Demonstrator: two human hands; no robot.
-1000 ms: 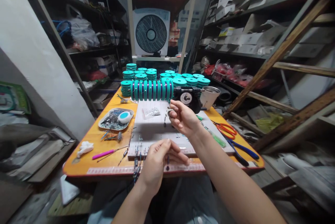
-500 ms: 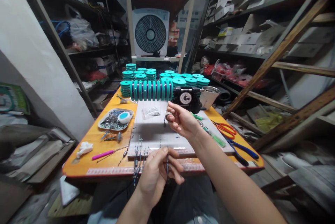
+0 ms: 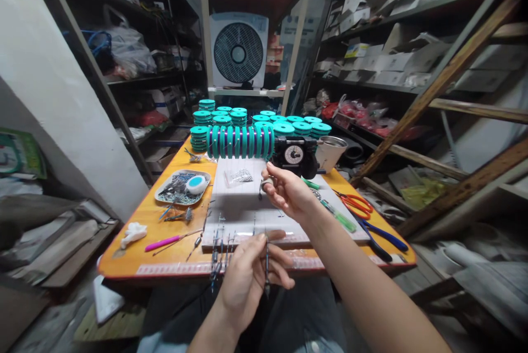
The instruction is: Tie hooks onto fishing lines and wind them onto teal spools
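Observation:
My left hand [image 3: 247,270] is at the table's front edge, its thumb and index finger pinched on a thin dark line rig [image 3: 267,265] with a slim dark piece hanging across the fingers. The other fingers are loosely curled. Higher up, my right hand [image 3: 286,188] is closed in a pinch just below the row of teal spools [image 3: 240,142]; what its fingertips hold is too fine to make out. A pale band circles one finger, and a small dark piece [image 3: 260,196] hangs beside it. The spools sit side by side on a black winder [image 3: 295,155] with a white dial.
Stacks of teal spools [image 3: 284,128] stand behind, with a metal cup [image 3: 332,154] at right. A tray of small parts [image 3: 181,188], pink-handled tool [image 3: 163,244], orange-handled scissors [image 3: 357,205] and blue pliers [image 3: 383,236] lie around the white board [image 3: 243,213]. Dark rigs [image 3: 215,265] hang over the front edge.
My left hand has shifted slightly right and its lower fingers have spread a little, showing more of the dark piece. My right hand has stayed nearly in place.

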